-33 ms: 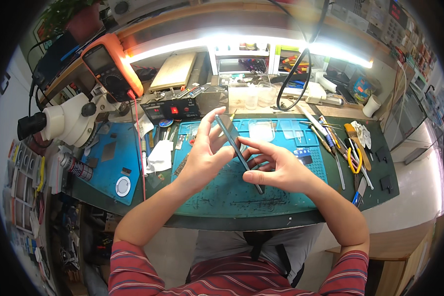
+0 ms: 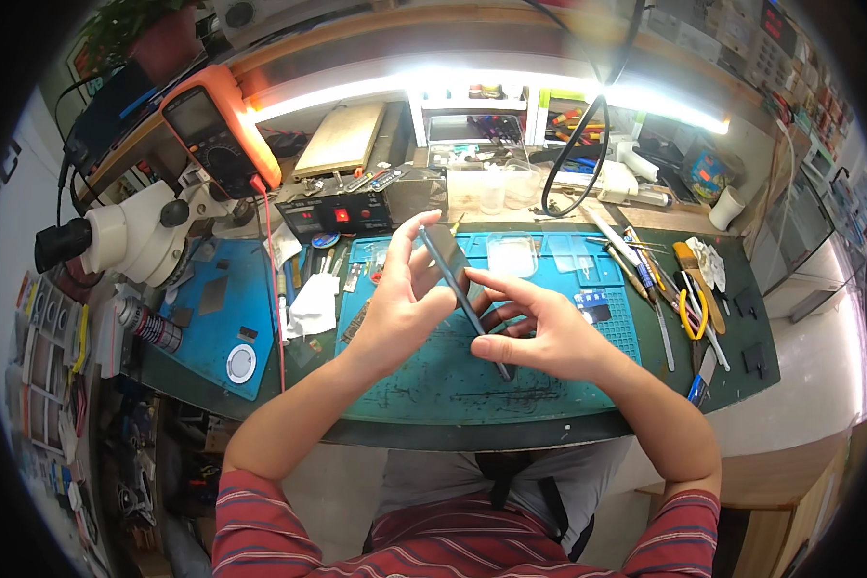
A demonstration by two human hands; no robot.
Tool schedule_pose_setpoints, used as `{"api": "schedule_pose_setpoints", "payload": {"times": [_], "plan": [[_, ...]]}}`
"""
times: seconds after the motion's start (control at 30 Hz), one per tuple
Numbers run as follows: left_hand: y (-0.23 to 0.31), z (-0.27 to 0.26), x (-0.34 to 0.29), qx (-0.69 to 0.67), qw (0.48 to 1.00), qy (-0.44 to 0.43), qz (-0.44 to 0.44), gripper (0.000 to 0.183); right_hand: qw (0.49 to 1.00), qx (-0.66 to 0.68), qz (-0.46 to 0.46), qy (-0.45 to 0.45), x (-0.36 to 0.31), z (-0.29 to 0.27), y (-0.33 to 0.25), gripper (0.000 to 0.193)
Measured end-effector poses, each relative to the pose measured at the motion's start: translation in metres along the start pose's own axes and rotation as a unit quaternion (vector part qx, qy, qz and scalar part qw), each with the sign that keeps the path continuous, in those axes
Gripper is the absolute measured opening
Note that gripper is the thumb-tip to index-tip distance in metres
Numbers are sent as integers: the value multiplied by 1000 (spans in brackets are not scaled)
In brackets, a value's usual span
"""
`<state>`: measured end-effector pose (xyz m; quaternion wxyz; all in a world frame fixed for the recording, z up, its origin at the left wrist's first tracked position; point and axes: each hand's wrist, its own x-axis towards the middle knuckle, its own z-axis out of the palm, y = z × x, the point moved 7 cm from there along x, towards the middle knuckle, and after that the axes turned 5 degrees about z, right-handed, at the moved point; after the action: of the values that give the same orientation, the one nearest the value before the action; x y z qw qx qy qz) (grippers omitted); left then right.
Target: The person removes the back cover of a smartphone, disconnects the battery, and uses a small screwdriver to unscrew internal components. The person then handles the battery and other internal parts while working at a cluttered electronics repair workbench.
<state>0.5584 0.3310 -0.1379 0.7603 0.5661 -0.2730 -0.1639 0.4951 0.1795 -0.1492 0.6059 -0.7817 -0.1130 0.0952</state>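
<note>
A dark, slim smartphone (image 2: pixel 460 295) is held on its edge above the teal work mat (image 2: pixel 414 395), slanting from upper left to lower right. Gripping its upper left part is my left hand (image 2: pixel 405 297), index finger at the top corner and thumb along the side. My right hand (image 2: pixel 544 328) holds it from the right, thumb on the lower edge and fingertips against the far face. Part of the phone's screen shows between the two hands; its back is hidden from view.
An orange multimeter (image 2: pixel 220 130) and a white microscope (image 2: pixel 125 236) stand at the left. Yellow-handled pliers (image 2: pixel 692 310), a brush (image 2: pixel 686 258) and several tools lie on the right. A black cable loop (image 2: pixel 578 159) hangs at the back, near a clear tray (image 2: pixel 512 255).
The phone has turned very slightly in my hands, so a little more of its dark face shows. Both hands keep nearly the same hold.
</note>
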Motion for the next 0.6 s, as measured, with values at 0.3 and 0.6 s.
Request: {"api": "schedule_pose_setpoints", "payload": {"times": [0.3, 0.6], "plan": [[1, -4, -1, 59, 997, 33, 22, 71, 987, -132, 0, 96, -7, 6, -9, 78], [7, -2, -2, 100, 993, 33, 44, 68, 980, -166, -19, 108, -8, 9, -13, 77]]}}
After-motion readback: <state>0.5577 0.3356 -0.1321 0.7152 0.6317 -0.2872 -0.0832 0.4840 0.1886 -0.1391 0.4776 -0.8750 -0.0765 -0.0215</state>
